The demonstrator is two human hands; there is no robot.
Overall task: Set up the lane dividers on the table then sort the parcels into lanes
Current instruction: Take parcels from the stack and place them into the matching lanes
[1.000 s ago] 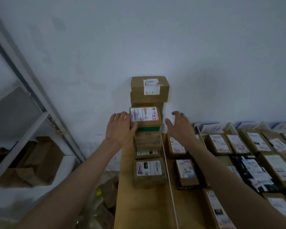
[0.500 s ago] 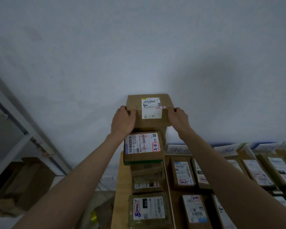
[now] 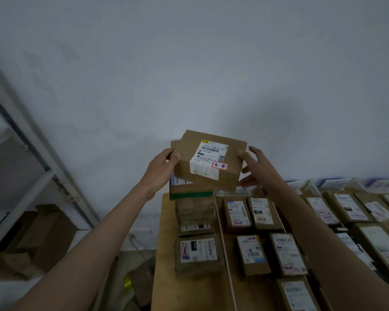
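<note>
1. Head view: held a brown cardboard parcel (image 3: pixel 209 160) up in the air, tilted, in front of the pale wall (image 3: pixel 189 63), above the far left end of the wooden surface (image 3: pixel 164 254).
2. Left hand (image 3: pixel 160 173) clamped on the parcel's left edge, thumb on the top face, other fingers hidden behind the box.
3. Right hand (image 3: pixel 256 169) set against the parcel's right side, fingers spread and fairly straight, thumb below the lower right corner; grip there apart, pressing rather than curling round.
4. Carried a white shipping label (image 3: pixel 208 160) with a barcode on the top face, plus a small red-bordered sticker (image 3: pixel 219 165) with handwriting at the label's lower right.
5. Partly hid a second brown box just behind the held one; could not tell what that box rested on.
6. Directly below, showed a box with a green band (image 3: pixel 191 195), heading a column of labelled parcels (image 3: pixel 198 254) in the leftmost lane.
7. Ran a thin pale lane divider (image 3: pixel 222 243) along the surface, just right of that column.
8. Right of the divider, showed more rows of labelled parcels (image 3: pixel 285 252) lying flat, partly covered by the right forearm.
9. At far left, showed a white metal shelf frame (image 3: pixel 32 153) and brown cartons (image 3: pixel 43 239) beside it, well apart from the surface.
</note>
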